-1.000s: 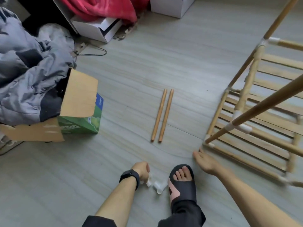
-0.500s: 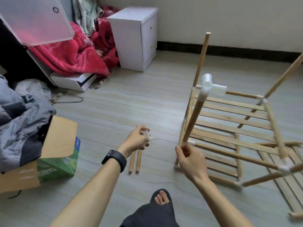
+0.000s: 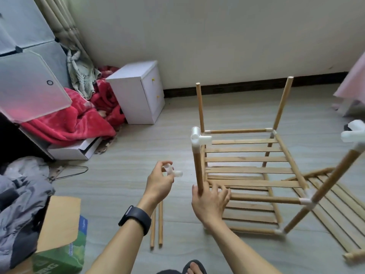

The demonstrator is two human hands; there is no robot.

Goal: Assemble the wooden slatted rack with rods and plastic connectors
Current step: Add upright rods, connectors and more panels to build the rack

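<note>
Rack [image 3: 248, 169] is on the floor [image 3: 118, 190] right in front of me, half built; one slatted shelf is framed in with rods and white connectors at its corners, and four posts rise from it. The near-left post [image 3: 198, 171] is capped with a connector [image 3: 197, 138]; the near-right post [image 3: 335, 175] has one too, blurred at the edge of view; the two far posts, far-left [image 3: 199, 107] and far-right [image 3: 282, 103], end in bare wood, so by my reckoning those want caps next.

My left hand [image 3: 160, 182] is pinched shut on a loose connector [image 3: 171, 172], held up in the air beside the rack, one socket pointing right toward the frame; my right hand [image 3: 209, 202] is wrapped round the base of the near-left post, steadying it.

What's left, as I judge it: cap the far posts, run top rails between the caps, then drop on the second slat panel [image 3: 333, 210], which lies flat on the floor just right of the rack (partly under the leaning post). Two spare rods [image 3: 157, 224] lie side by side on the floor under my left wrist, long axes running away from me; likely rails.

The shelf's slats run left to right across my view; the side rails run away toward the wall; the posts stand roughly upright, splaying outward in this wide lens.
</note>
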